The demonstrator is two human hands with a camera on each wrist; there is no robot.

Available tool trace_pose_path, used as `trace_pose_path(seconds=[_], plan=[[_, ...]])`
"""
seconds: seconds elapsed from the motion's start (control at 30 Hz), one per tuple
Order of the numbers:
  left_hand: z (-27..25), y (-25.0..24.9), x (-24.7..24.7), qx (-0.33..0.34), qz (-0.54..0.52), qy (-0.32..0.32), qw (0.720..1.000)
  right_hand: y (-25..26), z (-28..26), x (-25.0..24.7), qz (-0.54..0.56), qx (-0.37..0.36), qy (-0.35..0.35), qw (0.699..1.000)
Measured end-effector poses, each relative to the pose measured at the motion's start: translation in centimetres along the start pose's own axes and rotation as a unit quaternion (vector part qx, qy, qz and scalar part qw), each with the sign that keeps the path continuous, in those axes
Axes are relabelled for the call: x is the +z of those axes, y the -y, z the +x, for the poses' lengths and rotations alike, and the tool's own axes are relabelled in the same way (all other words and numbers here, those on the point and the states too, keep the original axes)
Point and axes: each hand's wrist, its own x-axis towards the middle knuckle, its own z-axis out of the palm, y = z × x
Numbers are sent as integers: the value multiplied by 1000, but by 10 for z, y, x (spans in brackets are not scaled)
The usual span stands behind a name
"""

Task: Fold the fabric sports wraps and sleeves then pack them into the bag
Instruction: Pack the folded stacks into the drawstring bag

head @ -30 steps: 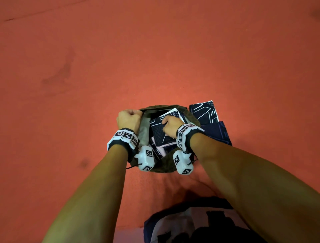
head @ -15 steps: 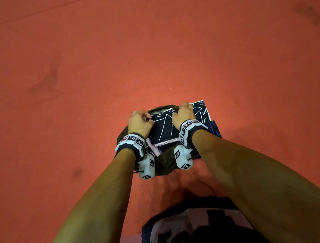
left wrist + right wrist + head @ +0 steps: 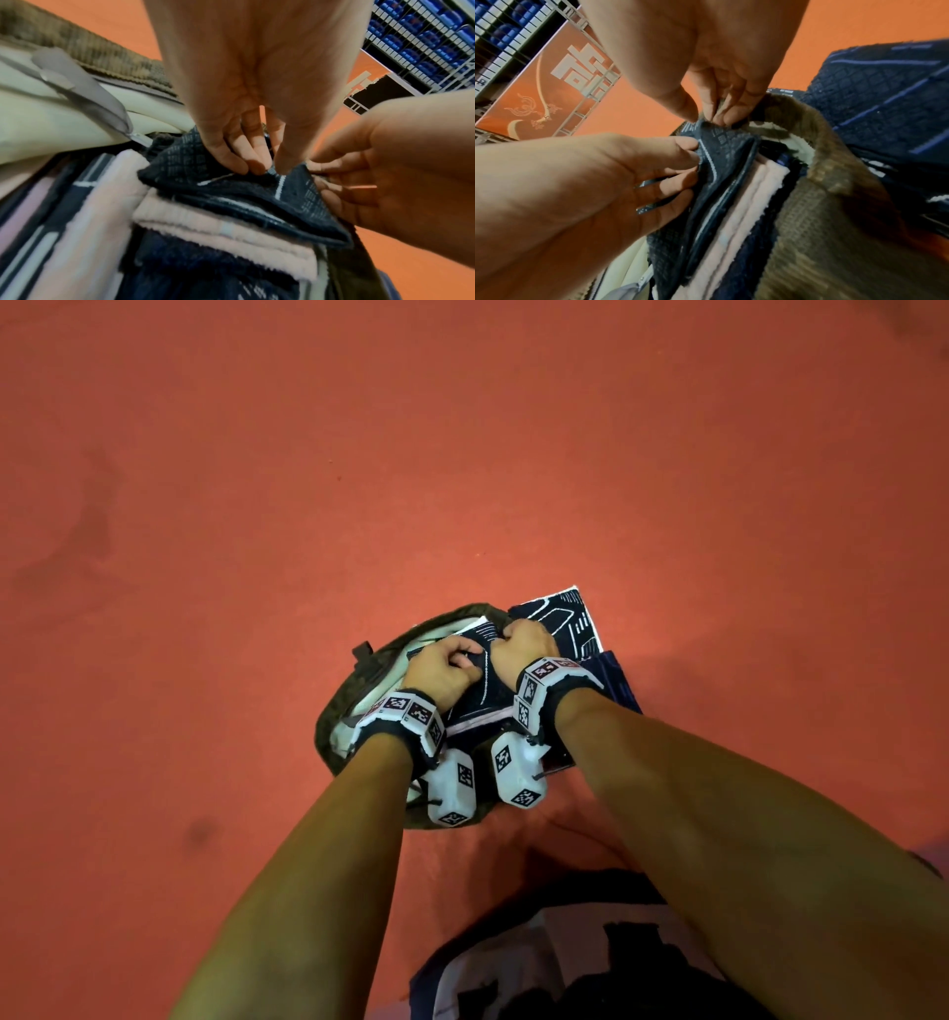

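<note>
My worry is that the folded dark wrap (image 3: 231,188) bunches at the mouth of the bag (image 3: 339,711) instead of sliding down beside the pink-edged pieces (image 3: 221,229) already packed there. The stack looks tight, so a hard push could undo the fold or drag the corduroy rim (image 3: 816,162) inward. My left hand (image 3: 436,672) pinches the wrap's top edge between thumb and curled fingertips (image 3: 254,164). My right hand (image 3: 524,647) sits close beside it, nearly touching, fingers clamped on the same edge at the far rim of the bag. The wrap stands upright, partly inside the opening. More folded dark pieces (image 3: 570,618) wait on the orange floor (image 3: 257,505) just beyond the bag.
</note>
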Motion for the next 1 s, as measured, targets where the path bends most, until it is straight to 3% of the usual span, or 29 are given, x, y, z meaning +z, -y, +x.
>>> trace_pose_path(seconds=[0.47,0.7,0.9,1.0], plan=[[-12,3,20,4,141,17,990,2,-49,-24,88,-72,-71,991],[-19,5,24,-21,164,64,984,-5,-62,-31,76,-81,-28,993],[-48,-20,28,-13,116,15,993,-19,-68,-41,39,-51,-18,998],[-56,-24,39,-14,42,27,999,-37,-74,-52,41,-35,-26,998]])
